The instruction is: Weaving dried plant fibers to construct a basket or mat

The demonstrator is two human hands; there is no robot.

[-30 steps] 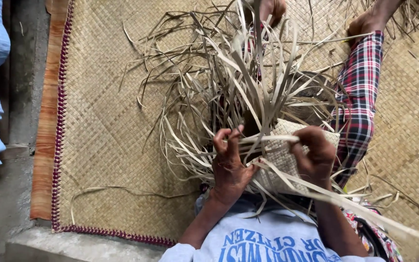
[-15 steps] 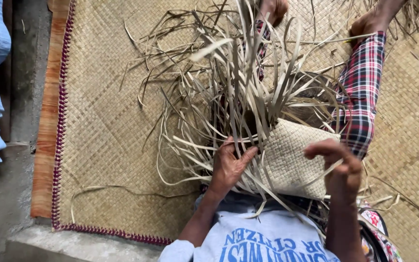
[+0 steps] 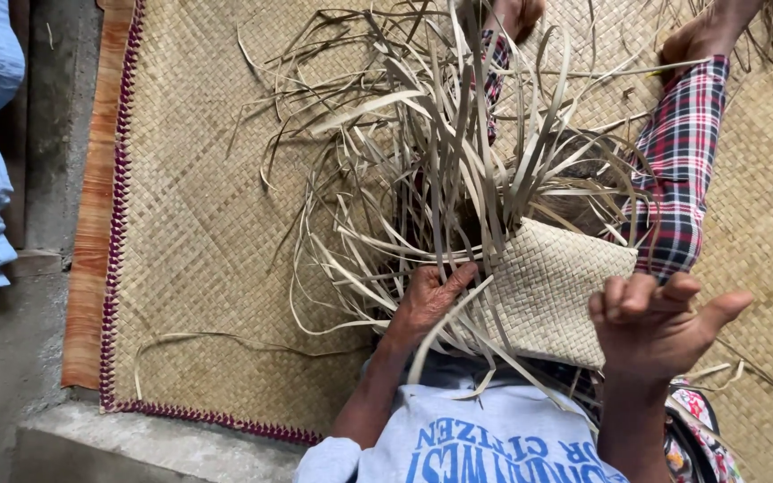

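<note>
— What did each grip have?
— The left hand (image 3: 428, 300) pressed among loose strips (image 3: 422, 170) at the woven piece (image 3: 552, 291); the right hand (image 3: 655, 322) hovered open, holding nothing.
— And the piece?
— Between both hands, strips fanning away from the person over the mat (image 3: 199, 224). Its lower edge was hidden.

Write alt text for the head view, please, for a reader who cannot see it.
A person's left hand presses a half-woven panel of pale leaf strips, while the right hand is raised beside it, fingers curled. They sit on a woven mat with plaid-trousered legs stretched out.
</note>
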